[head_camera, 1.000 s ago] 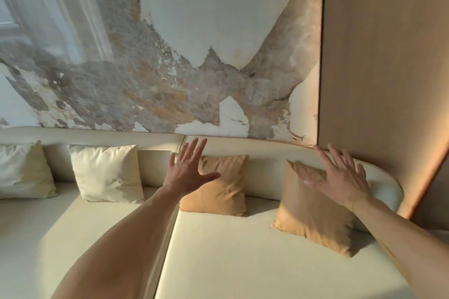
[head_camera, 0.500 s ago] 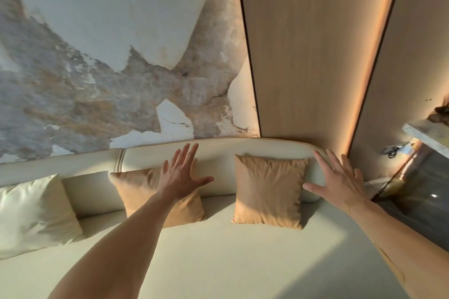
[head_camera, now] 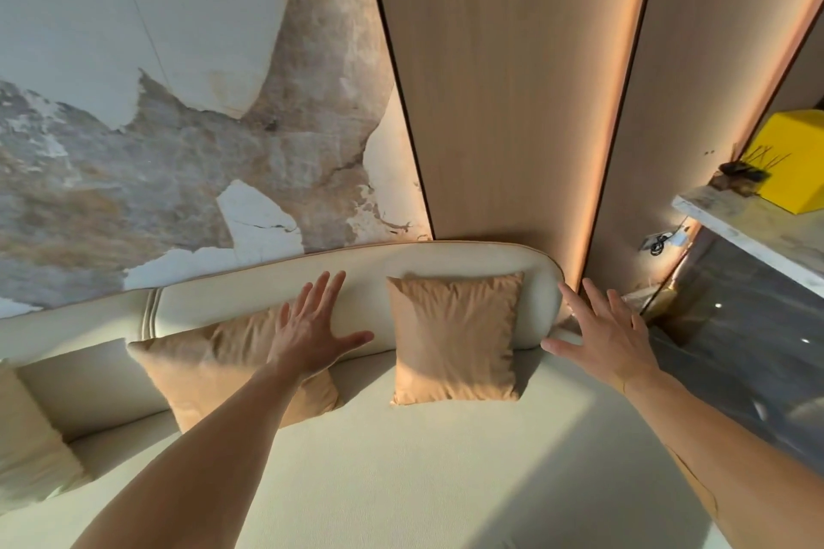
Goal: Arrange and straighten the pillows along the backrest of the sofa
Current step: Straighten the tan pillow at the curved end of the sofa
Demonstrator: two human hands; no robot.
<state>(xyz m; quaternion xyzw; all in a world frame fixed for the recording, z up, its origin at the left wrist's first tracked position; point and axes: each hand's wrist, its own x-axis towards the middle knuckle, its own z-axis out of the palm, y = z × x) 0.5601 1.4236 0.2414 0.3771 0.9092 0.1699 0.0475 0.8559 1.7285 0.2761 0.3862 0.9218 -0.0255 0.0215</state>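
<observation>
Both hands extended, fingers spread, toward the tan pillows on the cream sofa (head_camera: 401, 481).

The left hand (head_camera: 312, 334) is released, fingers straight and splayed, in front of the upper right corner of the left tan pillow (head_camera: 209, 366), which leans tilted against the backrest (head_camera: 365, 272); contact cannot be confirmed. The right hand (head_camera: 602, 334) is likewise released, fingers spread, beside the rounded right end of the backrest and holding nothing. The right tan pillow (head_camera: 455, 339) stands upright against the backrest between the two hands, apart from both. A cream pillow (head_camera: 26, 437) sits at the far left edge of the seat. Right of the sofa, a yellow box (head_camera: 793, 160) rests on a marble shelf (head_camera: 758, 232).
</observation>
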